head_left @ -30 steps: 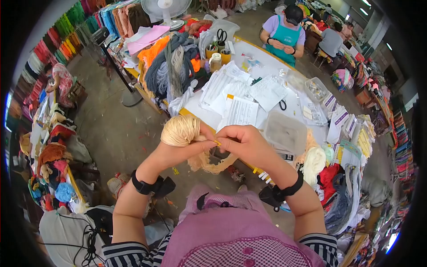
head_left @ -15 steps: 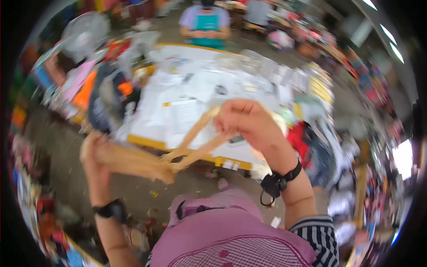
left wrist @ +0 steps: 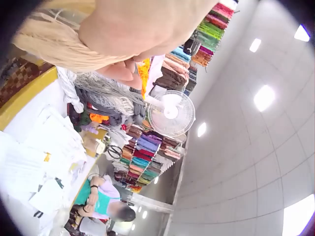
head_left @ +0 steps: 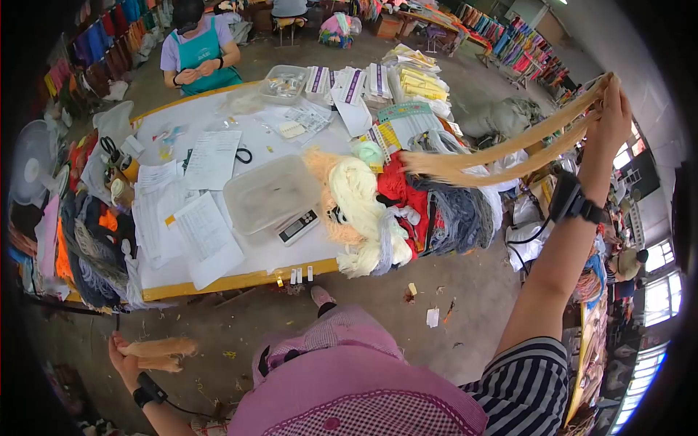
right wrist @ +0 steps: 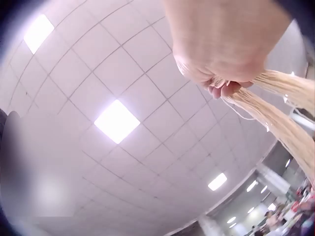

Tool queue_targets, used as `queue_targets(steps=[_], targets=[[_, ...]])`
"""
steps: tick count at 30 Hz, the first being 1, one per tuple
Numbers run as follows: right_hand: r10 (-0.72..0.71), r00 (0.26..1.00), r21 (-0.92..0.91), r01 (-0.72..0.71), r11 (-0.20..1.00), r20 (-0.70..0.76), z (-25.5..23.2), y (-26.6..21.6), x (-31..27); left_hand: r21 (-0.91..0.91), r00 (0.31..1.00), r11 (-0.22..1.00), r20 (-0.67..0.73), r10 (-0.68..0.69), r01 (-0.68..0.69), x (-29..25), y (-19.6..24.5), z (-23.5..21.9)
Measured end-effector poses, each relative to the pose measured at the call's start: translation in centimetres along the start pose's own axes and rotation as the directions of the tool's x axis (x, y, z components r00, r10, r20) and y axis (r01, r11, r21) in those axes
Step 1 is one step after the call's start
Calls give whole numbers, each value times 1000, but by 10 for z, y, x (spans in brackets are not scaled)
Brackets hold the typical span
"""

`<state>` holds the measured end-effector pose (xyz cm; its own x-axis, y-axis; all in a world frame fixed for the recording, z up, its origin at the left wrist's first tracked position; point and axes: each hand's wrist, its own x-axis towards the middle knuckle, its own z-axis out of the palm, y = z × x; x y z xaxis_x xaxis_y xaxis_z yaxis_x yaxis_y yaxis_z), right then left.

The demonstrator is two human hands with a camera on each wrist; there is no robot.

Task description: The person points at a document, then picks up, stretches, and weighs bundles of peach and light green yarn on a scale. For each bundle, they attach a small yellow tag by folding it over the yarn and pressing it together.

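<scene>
High at the right of the head view, my right hand point(head_left: 612, 120) grips a pale peach yarn hank point(head_left: 502, 156). Two long strands run from that fist toward the table and end loosely above the yarn pile. In the right wrist view, curled fingers point(right wrist: 225, 90) hold the strands, with a thin stray thread hanging beside them. Far off at lower left, my left hand point(head_left: 125, 361) holds a shorter bunch of the same yarn point(head_left: 161, 352). That yarn bunch point(left wrist: 54, 44) lies across the palm in the left wrist view. A wide gap separates the two lengths in the head view.
A table point(head_left: 171, 291) with a yellow edge carries papers point(head_left: 211, 163), a plastic box point(head_left: 269, 196), a calculator-like device point(head_left: 298, 227) and cream yarn point(head_left: 356, 189). Gray yarn point(head_left: 462, 218) heaps at its right corner. A person in a teal apron point(head_left: 200, 62) sits opposite.
My hands have gone from together at a wound pale skein, through stretching it, to wide apart. The right rose outward; the left dropped to lower left. The view turned right.
</scene>
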<state>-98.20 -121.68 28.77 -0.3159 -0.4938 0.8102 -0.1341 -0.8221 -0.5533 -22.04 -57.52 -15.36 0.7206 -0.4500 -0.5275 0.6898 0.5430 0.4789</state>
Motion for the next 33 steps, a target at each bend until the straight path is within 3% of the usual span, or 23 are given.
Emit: queue_targets(steps=[3, 5, 6, 9, 11, 12, 13, 14, 16, 17, 19, 20, 21, 23, 24, 25, 26, 27, 28, 29, 30, 31, 33], targets=[[-82, 996, -104, 85, 991, 30, -1, 55, 24, 105, 998, 993, 37, -57, 53, 3, -17, 10], [-52, 999, -428, 54, 902, 17, 12, 99, 14, 246, 997, 967, -34, 73, -62, -15, -43, 47], [-123, 990, -603, 138, 786, 67, -3, 149, 23, 247, 994, 966, -55, 98, -81, -19, -46, 54], [-11, 995, -836, 89, 541, 98, 4, 238, -41, 279, 973, 948, -130, 193, -151, -33, -55, 75], [173, 973, -888, 59, 456, 154, 3, 295, -94, 223, 986, 967, -84, 146, -124, -56, -65, 99], [339, 919, -933, 77, 351, 203, -6, 334, -116, 221, 977, 963, -108, 182, -155, -62, -65, 103], [530, 798, -958, 253, 135, 286, -16, 378, -132, 260, 995, 961, 5, 97, -95, -69, -64, 103], [680, 704, -965, 260, 21, 204, 5, 362, -159, 308, 994, 950, 111, 7, -41, -79, -61, 106], [769, 533, -893, 436, 109, 354, 19, 389, -190, 323, 990, 945, 141, 5, -50, -108, -78, 144], [686, 536, -860, 421, 289, 493, 34, 397, -208, 315, 990, 949, 137, -22, -23, -119, -83, 160], [485, 548, -695, 278, 663, 681, 109, 335, -267, 303, 989, 953, 137, -62, 18, -141, -98, 194], [467, 409, -535, 65, 842, 784, 149, 309, -301, 303, 985, 952, 149, -90, 41, -150, -107, 211], [404, 283, -364, -185, 913, 870, 190, 279, -334, 297, 989, 954, 126, -78, 37, -156, -113, 219], [232, 49, -194, -400, 896, 971, 257, 168, -403, 381, 915, 913, 300, -270, 144, -157, -120, 229], [209, -88, -226, -457, 860, 974, 280, 107, -434, 380, 917, 913, 291, -272, 150, -157, -124, 230], [80, -241, -188, -470, 862, 967, 301, 44, -452, 422, 886, 885, 309, -346, 198, -157, -128, 230], [-107, -276, -83, -597, 798, 955, 313, 0, -482, 463, 846, 852, 326, -421, 245, -155, -130, 230], [-257, -248, 68, -583, 810, 934, 321, -42, -505, 461, 842, 849, 325, -431, 257, -153, -129, 230], [-410, -277, 118, -688, 716, 869, 334, -75, -525, 508, 767, 796, 347, -540, 330, -151, -128, 229], [-490, -174, 200, -760, 618, 854, 340, -101, -552, 552, 681, 735, 362, -637, 394, -149, -125, 227], [-552, -63, 275, -817, 506, 831, 343, -117, -574, 662, 664, 651, 300, -685, 372, -149, -119, 228], [-544, -77, 257, -820, 511, 836, 351, -123, -584, 653, 659, 650, 296, -692, 389, -142, -112, 217], [-546, -657, -164, -704, 691, 519, 365, -133, -599, 860, 408, 486, 392, -824, 154, -128, -90, 192]])
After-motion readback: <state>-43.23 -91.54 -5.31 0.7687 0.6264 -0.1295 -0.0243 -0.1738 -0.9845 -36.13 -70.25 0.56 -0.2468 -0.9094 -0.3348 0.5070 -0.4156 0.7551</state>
